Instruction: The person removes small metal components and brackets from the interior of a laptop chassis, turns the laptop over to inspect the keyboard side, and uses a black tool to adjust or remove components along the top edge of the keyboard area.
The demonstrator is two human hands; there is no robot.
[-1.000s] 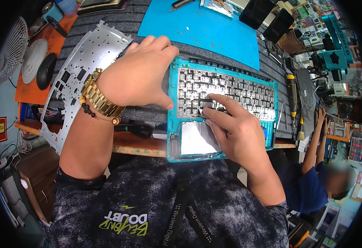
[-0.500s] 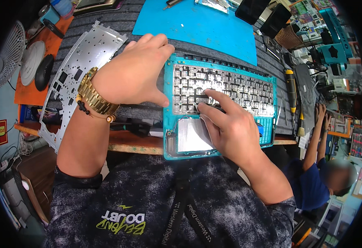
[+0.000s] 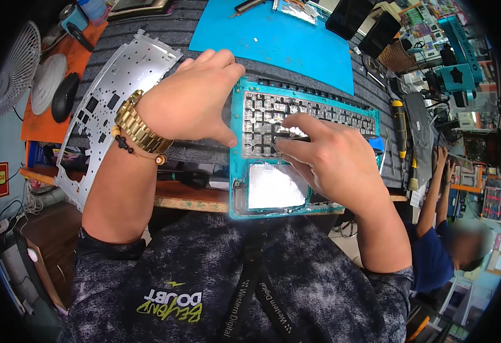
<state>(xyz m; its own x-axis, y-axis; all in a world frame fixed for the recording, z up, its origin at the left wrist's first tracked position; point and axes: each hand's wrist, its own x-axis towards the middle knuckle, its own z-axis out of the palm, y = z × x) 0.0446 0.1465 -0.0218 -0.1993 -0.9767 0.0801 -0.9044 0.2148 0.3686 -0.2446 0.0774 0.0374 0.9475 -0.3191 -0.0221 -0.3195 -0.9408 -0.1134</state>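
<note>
A teal laptop top case point(image 3: 237, 171) lies on the bench with its inner side up, its front edge overhanging the bench. Set in it are a keyboard's metal-looking back point(image 3: 260, 120) and a silvery rectangular panel point(image 3: 276, 186). My left hand point(image 3: 205, 103) spans the case's upper left edge, thumb and fingers spread apart against it. Over the middle of the keyboard, my right hand point(image 3: 333, 157) pinches a slim dark tool; its blue end point(image 3: 374, 144) sticks out beyond the knuckles. The hand hides the tool's middle and much of the case's right part.
Left of the case lies a perforated silver metal plate point(image 3: 113, 86), partly under my left forearm. A blue mat point(image 3: 273, 43) covers the back of the bench. At right are a yellow-black screwdriver point(image 3: 399, 128) and a brush point(image 3: 413, 177). Another person point(image 3: 439, 246) is at far right.
My right hand has turned and shifted slightly right; the tool's blue end has swung from below the keyboard area up to the case's right edge. My left hand keeps its place on the case.
</note>
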